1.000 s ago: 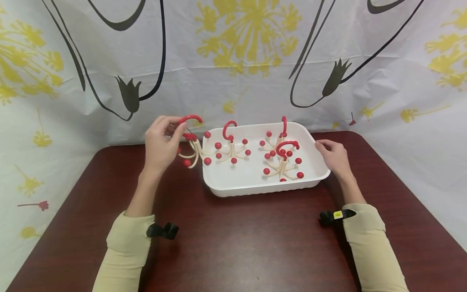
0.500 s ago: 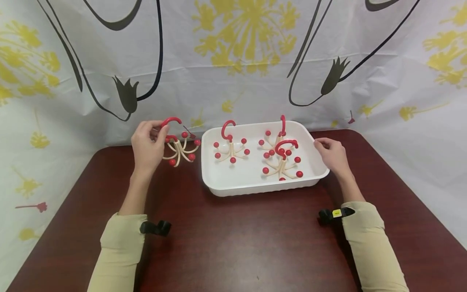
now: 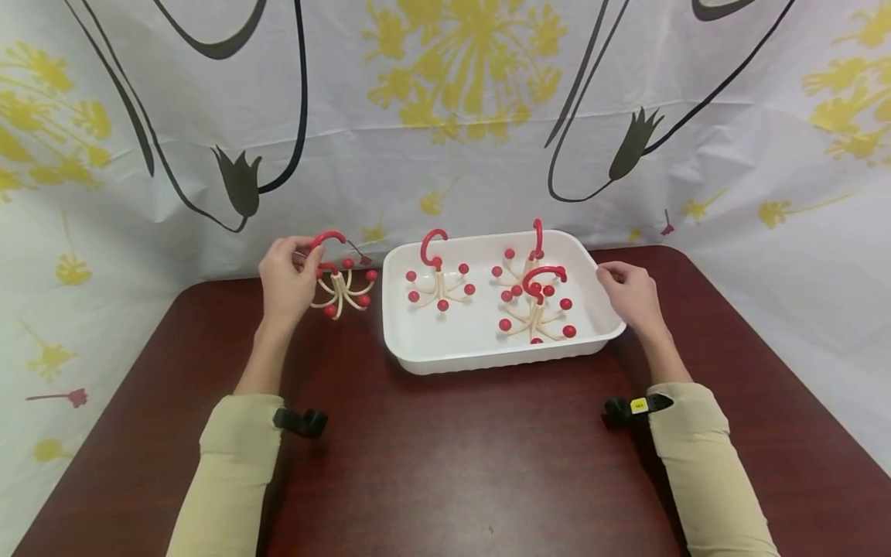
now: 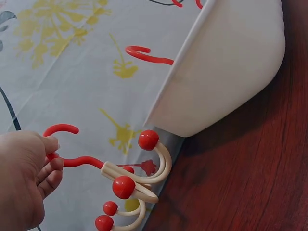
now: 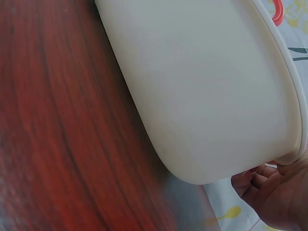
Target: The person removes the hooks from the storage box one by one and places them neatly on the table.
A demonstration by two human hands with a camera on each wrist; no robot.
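Drawn away from the tray (image 3: 452, 340), one red-hooked hanger (image 3: 339, 286) is pinched by the left hand (image 3: 287, 283); three more hangers (image 3: 438, 283) remain between the hands, inside the tray, which the right hand (image 3: 632, 294) grips.

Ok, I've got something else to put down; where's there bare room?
Widest is the table, in front of the tray and between both sleeves. A smaller patch lies inside the tray, between the left hanger and front rim. Crowded: the tray's right, where two hangers overlap in view, and left of it, where the left hand holds another hanger.
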